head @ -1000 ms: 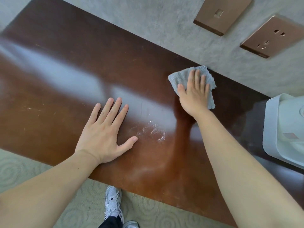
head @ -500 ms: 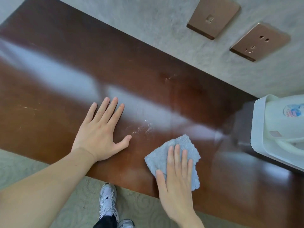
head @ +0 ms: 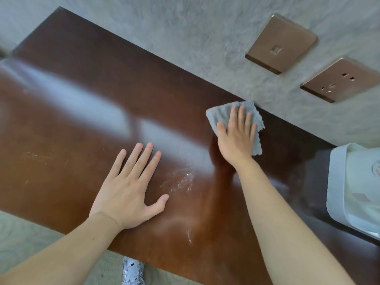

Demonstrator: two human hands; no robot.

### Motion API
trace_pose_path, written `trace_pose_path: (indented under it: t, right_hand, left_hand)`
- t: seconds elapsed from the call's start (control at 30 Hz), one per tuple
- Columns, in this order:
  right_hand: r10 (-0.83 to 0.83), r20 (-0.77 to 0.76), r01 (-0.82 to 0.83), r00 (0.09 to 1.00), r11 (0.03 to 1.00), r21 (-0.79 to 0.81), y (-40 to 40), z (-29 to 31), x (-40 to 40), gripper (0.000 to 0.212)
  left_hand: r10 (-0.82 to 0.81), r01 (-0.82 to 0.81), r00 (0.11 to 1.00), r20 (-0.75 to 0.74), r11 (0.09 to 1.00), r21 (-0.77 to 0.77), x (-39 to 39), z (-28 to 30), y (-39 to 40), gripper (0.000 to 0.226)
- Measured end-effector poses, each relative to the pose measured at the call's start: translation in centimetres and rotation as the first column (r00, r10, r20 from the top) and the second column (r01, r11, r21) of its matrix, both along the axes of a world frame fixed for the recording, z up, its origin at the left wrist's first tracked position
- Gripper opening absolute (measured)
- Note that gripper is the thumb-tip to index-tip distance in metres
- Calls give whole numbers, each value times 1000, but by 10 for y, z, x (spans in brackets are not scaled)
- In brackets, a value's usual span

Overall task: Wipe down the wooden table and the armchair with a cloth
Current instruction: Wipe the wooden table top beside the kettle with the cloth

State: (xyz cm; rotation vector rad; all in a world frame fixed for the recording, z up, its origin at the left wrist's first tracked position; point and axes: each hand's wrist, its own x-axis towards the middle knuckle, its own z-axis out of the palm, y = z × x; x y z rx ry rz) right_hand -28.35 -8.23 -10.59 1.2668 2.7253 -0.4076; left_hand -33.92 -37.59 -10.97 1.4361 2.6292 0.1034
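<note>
A dark glossy wooden table point(head: 78, 120) fills most of the view and runs along a grey wall. My right hand point(head: 236, 138) lies flat on a small grey cloth point(head: 223, 113), pressing it to the tabletop at the far edge by the wall. My left hand point(head: 127, 190) rests palm down with fingers spread on the bare wood nearer to me. A whitish smear point(head: 181, 182) marks the wood between the two hands. No armchair is in view.
A white appliance point(head: 355, 188) stands on the table at the right. Two bronze wall plates, a switch point(head: 280, 44) and a socket point(head: 339, 79), sit on the wall behind. My white shoe point(head: 132, 272) shows on the patterned carpet below the table's near edge.
My right hand has slid the cloth from the near edge of the table back up to the far edge by the wall. My left hand has stayed flat in place.
</note>
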Motion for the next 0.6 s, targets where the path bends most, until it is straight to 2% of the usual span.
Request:
trace_pose_path:
  t: [0.17,0.27,0.33,0.47,0.6]
  right_hand:
    - [120,-3,-120,993,993,-16,14,1,-37,64]
    - [273,-12,-274,962,961,-33,6,4,-24,62]
    - [309,-11,-309,951,951,-25,-9,6,0,63]
    - [215,-34,-215,976,977,-1,-56,8,67,67]
    - [-63,-13,63,998,998,-10,-65,2,64,75]
  left_hand:
    - [1,-1,1000,5,1000,2,0,0,-1,98]
    - [3,-3,1000,9,1000,-11,0,2,0,98]
    - [1,-1,1000,15,1000,-21,0,3,0,98]
    - [6,-6,999,33,1000,-12,0,2,0,98]
    - [7,-8,999,45,1000,2,0,3,0,100]
